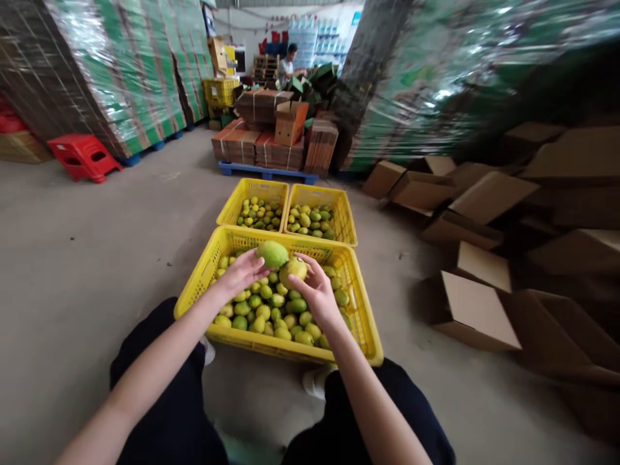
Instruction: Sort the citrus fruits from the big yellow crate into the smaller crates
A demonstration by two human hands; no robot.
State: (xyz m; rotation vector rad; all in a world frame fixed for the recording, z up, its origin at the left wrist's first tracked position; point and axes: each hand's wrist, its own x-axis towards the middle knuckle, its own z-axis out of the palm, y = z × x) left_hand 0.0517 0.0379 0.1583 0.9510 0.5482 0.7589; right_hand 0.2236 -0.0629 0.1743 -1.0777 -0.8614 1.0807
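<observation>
Holds green fruit (272,254) in half-curled left hand (241,274), yellowish fruit (292,268) in closely curled right hand (318,285), above yellow crate (290,349) and grey floor (97,258); faces wrapped stacks (140,64) beyond.

Green oval fruit (272,254), yellowish rounder fruit (292,271) beside it, perhaps touching, both aloft

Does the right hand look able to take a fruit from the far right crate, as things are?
Probably not before freeing its grip: the right hand holds a yellowish fruit. Otherwise the way looks free; the far right crate is open on top, just beyond the near crate.
</observation>
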